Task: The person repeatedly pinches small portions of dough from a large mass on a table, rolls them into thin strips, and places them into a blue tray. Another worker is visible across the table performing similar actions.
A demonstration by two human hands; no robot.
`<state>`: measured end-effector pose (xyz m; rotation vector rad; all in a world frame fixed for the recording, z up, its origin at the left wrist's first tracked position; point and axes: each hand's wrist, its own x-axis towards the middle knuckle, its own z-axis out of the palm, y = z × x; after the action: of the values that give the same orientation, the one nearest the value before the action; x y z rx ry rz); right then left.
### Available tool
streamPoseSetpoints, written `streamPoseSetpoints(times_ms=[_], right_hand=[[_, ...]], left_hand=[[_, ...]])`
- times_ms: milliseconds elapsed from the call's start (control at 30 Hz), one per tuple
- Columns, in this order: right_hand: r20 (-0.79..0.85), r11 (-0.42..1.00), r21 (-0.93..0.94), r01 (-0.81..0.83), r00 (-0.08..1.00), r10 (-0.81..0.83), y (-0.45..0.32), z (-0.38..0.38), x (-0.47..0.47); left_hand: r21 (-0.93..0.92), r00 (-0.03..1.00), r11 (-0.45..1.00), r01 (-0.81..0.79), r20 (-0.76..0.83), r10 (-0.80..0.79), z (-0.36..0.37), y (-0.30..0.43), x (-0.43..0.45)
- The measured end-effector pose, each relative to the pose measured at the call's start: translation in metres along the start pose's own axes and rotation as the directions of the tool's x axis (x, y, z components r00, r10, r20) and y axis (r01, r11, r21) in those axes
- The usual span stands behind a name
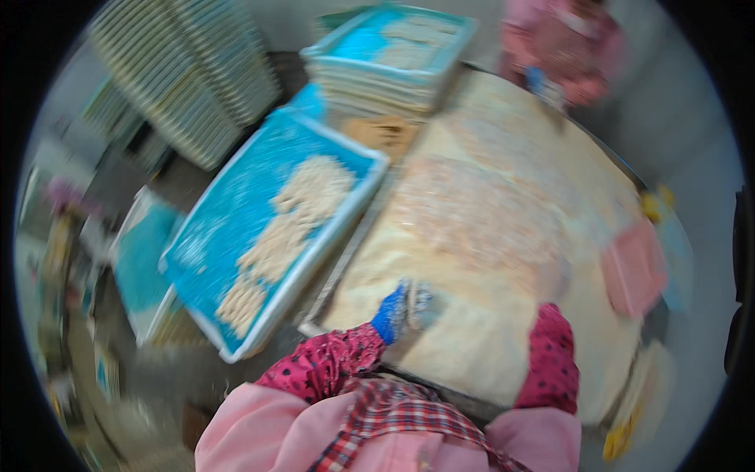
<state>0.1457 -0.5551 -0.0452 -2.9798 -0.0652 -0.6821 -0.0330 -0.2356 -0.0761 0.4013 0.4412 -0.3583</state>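
Note:
My left hand [406, 307] wears a blue glove dusted with white powder and hovers over or rests on the near side of the powder-covered worktable [472, 348]. Between its fingers shows a pale, coated food piece [414, 307], blurred by motion. At the near edge of a heap of pale pinkish food pieces [478, 212] is my right hand [552, 283], very blurred beyond its dotted sleeve; whether it holds anything cannot be made out. Left of the table stands a white-rimmed tray with a blue lining [230, 218]. Pale coated pieces [283, 236] lie in rows along its right side.
Stacked trays [389, 71] stand beyond, the top one blue-lined with pale pieces. Tall stacks of crates [183, 76] are at far left. A pink plastic basket [634, 268] sits at the table's right edge. Across the table stands another person [560, 53] in pink clothing.

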Motion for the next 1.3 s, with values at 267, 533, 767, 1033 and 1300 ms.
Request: streamPoseSetpoints(times_ms=[267, 533, 767, 1033, 1300], right_hand=[[0.164, 0.955, 0.164, -0.248, 0.961, 0.222, 0.028, 0.014, 0.003], [0.293, 0.361, 0.798, -0.482, 0.834, 0.467, 0.050, -0.010, -0.010], [0.457, 0.771, 0.623, -0.131, 0.861, -0.224, -0.030, -0.099, -0.112], [0.014, 0.944, 0.324, -0.068, 0.998, 0.067, -0.020, -0.041, -0.083], [0.428, 0.366, 0.753, -0.547, 0.830, 0.359, -0.005, -0.044, -0.045]], left_hand=[[0.750, 0.212, 0.373, -0.547, -0.307, 0.928, -0.087, 0.239, -0.188], [0.841, 0.499, 0.526, -0.129, -0.403, 0.767, -0.185, 0.237, -0.242], [0.930, 0.660, 0.094, -0.356, 0.178, 0.730, -0.096, 0.186, -0.146], [0.655, 0.807, -0.622, -0.428, 0.587, 0.064, -0.008, -0.013, 0.019], [0.683, 0.765, -0.460, -0.568, 0.644, 0.012, 0.006, -0.024, 0.012]])
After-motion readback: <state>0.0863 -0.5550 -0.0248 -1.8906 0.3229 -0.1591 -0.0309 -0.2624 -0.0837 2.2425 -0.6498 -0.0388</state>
